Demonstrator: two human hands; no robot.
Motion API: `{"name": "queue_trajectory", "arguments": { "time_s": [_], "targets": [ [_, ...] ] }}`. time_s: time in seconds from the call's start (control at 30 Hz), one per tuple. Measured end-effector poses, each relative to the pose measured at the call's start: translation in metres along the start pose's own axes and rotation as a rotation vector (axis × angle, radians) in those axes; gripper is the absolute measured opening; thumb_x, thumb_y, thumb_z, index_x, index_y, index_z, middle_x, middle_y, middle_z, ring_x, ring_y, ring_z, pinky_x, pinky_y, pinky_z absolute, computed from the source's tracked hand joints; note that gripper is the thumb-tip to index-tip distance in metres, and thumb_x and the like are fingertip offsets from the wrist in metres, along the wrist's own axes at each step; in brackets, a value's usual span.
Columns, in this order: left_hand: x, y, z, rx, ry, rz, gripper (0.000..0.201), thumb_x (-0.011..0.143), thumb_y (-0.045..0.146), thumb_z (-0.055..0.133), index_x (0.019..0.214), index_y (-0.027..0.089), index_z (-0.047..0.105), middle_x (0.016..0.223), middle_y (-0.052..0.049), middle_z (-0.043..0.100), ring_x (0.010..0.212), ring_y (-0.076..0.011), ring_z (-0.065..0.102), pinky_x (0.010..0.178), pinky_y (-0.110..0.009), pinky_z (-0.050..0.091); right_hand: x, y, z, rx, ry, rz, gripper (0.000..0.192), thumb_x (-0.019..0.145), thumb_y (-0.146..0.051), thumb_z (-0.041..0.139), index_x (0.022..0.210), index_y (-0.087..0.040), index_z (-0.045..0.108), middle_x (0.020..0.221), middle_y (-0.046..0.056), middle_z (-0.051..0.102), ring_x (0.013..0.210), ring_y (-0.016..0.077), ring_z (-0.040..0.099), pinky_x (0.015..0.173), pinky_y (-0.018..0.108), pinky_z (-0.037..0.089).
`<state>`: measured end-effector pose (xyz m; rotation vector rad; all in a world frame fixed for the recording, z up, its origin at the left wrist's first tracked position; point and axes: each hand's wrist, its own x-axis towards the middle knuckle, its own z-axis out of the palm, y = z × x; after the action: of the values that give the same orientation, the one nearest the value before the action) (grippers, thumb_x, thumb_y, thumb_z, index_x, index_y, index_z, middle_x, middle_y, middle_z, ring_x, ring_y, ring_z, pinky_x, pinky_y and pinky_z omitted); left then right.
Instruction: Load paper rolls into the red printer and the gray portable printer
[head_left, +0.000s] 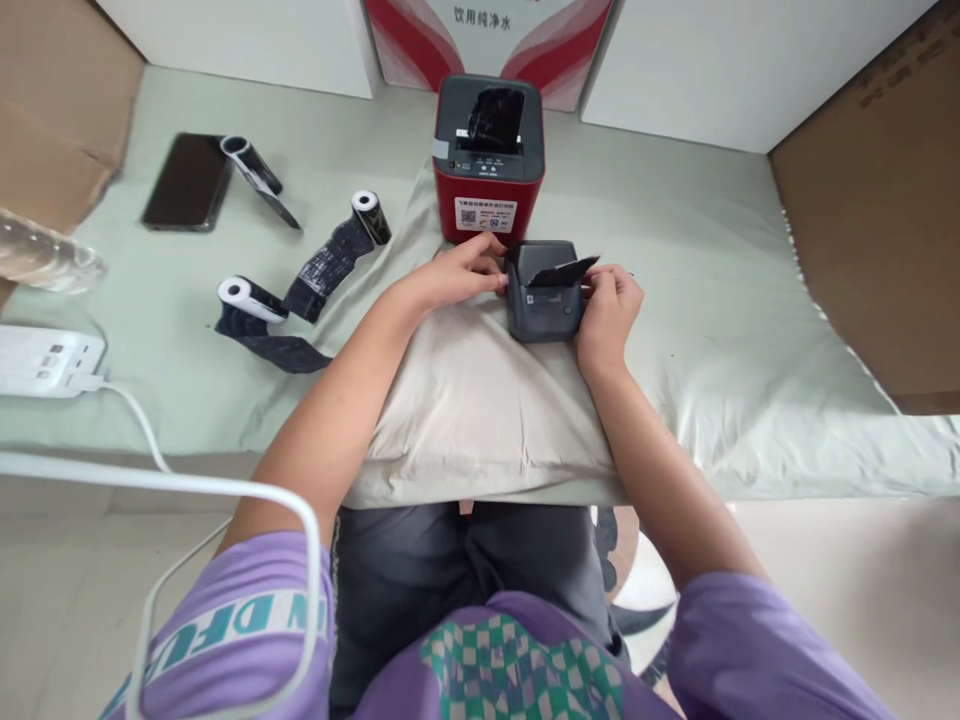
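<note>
- Small printer (545, 305) sits on pillow (480, 400), mid bed (750, 330), front of red printer (489, 160).
- Left hand (461, 275) grip pinches its left side; right hand (607, 310) grip holds right side by dark paper (568, 270).
- Risks: soft pillow tips it; paper could tear or jam.

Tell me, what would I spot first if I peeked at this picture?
Probably the red printer standing at the back of the pillow, with dark paper in its top. Just in front sits a small grey printer, with the left hand and right hand on its sides. Off to the left, three paper rolls lie unwound near a black phone.
</note>
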<state>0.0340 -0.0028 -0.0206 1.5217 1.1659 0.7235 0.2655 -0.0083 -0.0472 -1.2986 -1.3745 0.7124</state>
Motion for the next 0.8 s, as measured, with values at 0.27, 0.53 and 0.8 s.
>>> {"name": "queue_trajectory", "arguments": {
  "time_s": [0.27, 0.53, 0.8],
  "targets": [
    [0.003, 0.008, -0.009, 0.062, -0.128, 0.039, 0.052, 0.084, 0.032, 0.071, 0.135, 0.021, 0.065, 0.087, -0.005, 0.075, 0.096, -0.0228, 0.073, 0.088, -0.034, 0.054, 0.001, -0.004, 0.001, 0.07, 0.029, 0.087, 0.032, 0.097, -0.042, 0.042, 0.077, -0.023, 0.059, 0.079, 0.002, 0.063, 0.081, 0.018, 0.066, 0.073, 0.034, 0.057],
    [-0.001, 0.011, -0.014, 0.212, -0.147, 0.077, 0.047, 0.079, 0.033, 0.074, 0.125, 0.021, 0.071, 0.085, -0.003, 0.071, 0.099, -0.0244, 0.067, 0.089, -0.032, 0.05, -0.001, -0.003, 0.0, 0.024, -0.004, 0.058, 0.03, 0.097, -0.041, 0.045, 0.098, -0.024, 0.071, 0.083, 0.002, 0.068, 0.084, 0.0204, 0.067, 0.088, 0.042, 0.057],
    [0.007, 0.002, -0.014, 0.326, -0.089, 0.054, 0.051, 0.077, 0.037, 0.075, 0.126, 0.023, 0.068, 0.094, -0.002, 0.066, 0.096, -0.0225, 0.065, 0.088, -0.032, 0.048, -0.001, -0.01, -0.001, 0.112, -0.14, 0.002, 0.03, 0.097, -0.044, 0.049, 0.108, -0.025, 0.07, 0.111, 0.004, 0.073, 0.111, 0.0229, 0.067, 0.107, 0.046, 0.052]
  ]
}}
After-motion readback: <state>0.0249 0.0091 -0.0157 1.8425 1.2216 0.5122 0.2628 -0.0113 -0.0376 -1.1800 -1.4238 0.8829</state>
